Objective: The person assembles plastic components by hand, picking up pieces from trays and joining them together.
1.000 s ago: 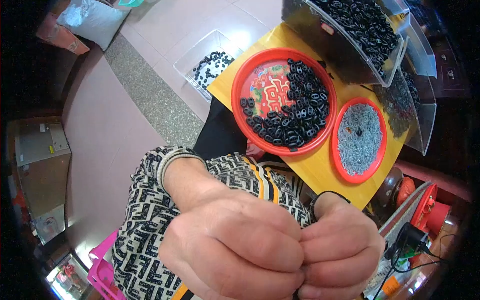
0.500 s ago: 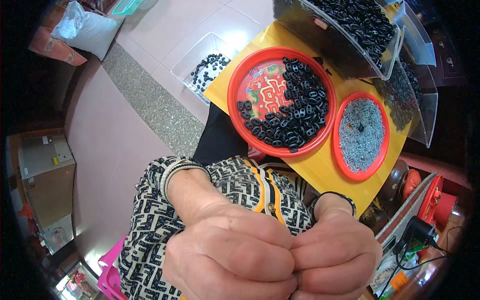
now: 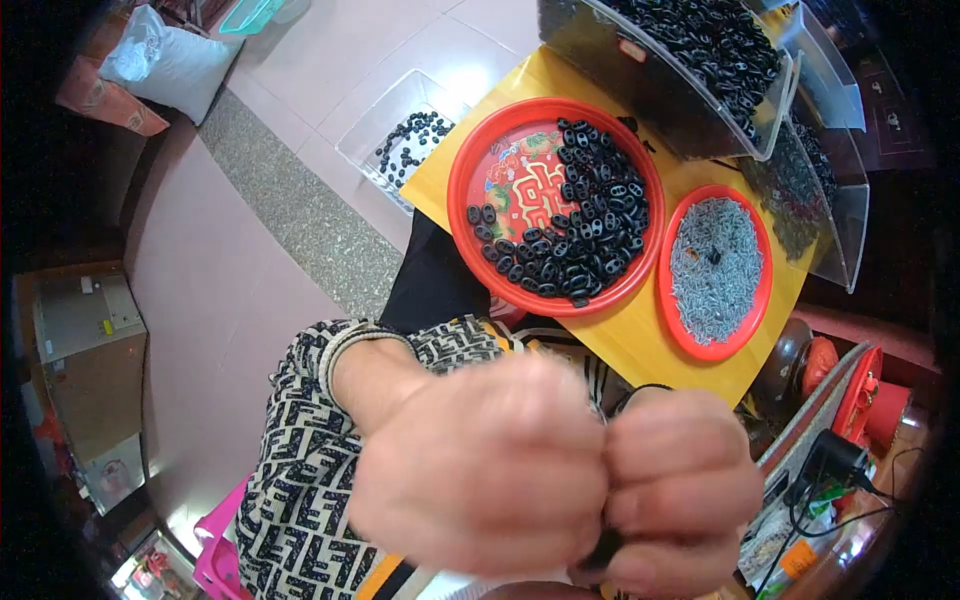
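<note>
Pale pinkish tiled floor (image 3: 215, 290) is crossed by a speckled stone strip (image 3: 285, 205) at ten o'clock, glare (image 3: 458, 88) is thrown on the tiles near twelve, a brown cabinet (image 3: 98, 390) is seen at nine, dark furniture (image 3: 893, 122) is sunk in shadow at two

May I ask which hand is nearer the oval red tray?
Right: in the picture, the right hand is below the oval red tray, the left hand farther, lower-left.

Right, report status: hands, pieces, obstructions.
Left hand, right hand curled, side by side, blurred. Black two-holed pieces in round red tray. Hands themselves block view of anything held.
</note>
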`<state>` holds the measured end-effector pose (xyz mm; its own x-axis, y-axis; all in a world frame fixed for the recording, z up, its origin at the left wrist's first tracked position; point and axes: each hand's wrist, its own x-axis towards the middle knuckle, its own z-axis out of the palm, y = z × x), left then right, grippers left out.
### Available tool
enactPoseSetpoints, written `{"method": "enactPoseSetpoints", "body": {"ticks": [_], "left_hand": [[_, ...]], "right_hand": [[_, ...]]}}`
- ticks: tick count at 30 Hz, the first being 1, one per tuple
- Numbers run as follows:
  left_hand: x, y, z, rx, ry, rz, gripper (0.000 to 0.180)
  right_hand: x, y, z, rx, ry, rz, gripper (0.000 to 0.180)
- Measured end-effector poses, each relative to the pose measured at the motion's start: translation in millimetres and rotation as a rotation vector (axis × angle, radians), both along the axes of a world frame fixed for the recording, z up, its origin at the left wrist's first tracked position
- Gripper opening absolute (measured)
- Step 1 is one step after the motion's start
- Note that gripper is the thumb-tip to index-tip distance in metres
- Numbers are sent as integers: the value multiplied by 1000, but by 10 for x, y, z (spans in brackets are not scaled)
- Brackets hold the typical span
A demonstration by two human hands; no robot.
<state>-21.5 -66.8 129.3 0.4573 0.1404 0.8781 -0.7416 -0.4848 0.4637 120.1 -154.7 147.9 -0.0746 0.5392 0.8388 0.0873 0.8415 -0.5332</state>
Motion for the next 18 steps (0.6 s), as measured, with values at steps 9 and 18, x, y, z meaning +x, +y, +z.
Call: {"method": "enactPoseSetpoints", "body": {"ticks": [9,18], "left_hand": [[237,27,-412,-325,435,388,14],[257,79,-742,-558,586,344,11]], "right_hand": [[174,187,-314,-366,-239,-570,22],[235,169,-536,-701,-4,-652,6]]}}
